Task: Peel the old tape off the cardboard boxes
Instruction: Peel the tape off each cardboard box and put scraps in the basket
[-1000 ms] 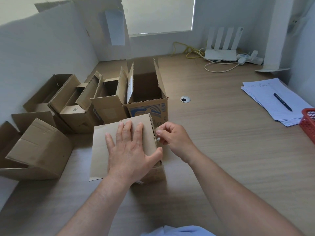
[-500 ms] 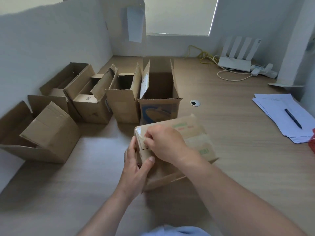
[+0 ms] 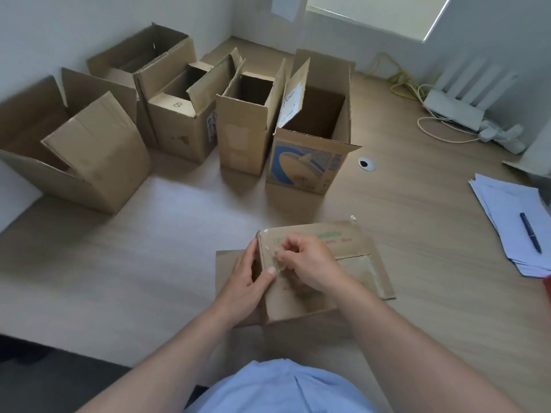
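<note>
near box (image 3: pixel 360 242): brown, green-red print | tape (image 3: pixel 359 265): clear | printed box (image 3: pixel 304 168): blue-white | papers (image 3: pixel 507 210): white | pen (image 3: pixel 530 236): dark

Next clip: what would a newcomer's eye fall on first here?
At bottom centre, the left hand grips the left edge of a small cardboard box while the right hand pinches its clear tape near that corner. Behind, a row of open boxes lines the left side of the desk, the blue-printed box nearest centre.
</note>
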Demonstrator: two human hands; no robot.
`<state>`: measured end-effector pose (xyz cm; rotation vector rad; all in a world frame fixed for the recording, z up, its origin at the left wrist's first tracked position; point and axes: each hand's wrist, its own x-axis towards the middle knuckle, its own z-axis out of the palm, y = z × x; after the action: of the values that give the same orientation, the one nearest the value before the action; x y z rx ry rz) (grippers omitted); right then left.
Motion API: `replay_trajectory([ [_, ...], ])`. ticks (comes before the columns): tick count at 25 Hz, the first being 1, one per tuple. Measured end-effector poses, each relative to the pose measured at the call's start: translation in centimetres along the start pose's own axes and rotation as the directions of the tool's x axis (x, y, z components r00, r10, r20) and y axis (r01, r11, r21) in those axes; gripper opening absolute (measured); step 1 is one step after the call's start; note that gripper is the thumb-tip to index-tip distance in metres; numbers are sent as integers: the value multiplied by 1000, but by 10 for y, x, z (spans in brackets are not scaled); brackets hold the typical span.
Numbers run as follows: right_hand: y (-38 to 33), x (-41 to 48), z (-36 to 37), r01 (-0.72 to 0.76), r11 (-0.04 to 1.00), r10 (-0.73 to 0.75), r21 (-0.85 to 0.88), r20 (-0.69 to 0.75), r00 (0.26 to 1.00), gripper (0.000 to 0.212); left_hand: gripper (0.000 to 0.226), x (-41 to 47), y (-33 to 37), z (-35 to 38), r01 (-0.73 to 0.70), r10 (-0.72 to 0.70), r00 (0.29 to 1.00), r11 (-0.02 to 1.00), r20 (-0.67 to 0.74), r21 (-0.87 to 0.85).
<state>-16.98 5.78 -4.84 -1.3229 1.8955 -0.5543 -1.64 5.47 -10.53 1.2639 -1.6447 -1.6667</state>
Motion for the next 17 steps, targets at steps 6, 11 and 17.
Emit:
replay_trajectory([
  [6,7,6,1,19,1000,-19,2,-4,1000,17,98,5,-7,0,-75,63,996,969,56,237],
  [11,7,8,1,57,998,-59,-38,-41,997,16,76,5,-7,2,-49,45,998,992,31,116],
  [17,6,9,-2,66,995,-66,-73,4,998,21,61,10,-8,6,-49,53,996,996,-66,70],
])
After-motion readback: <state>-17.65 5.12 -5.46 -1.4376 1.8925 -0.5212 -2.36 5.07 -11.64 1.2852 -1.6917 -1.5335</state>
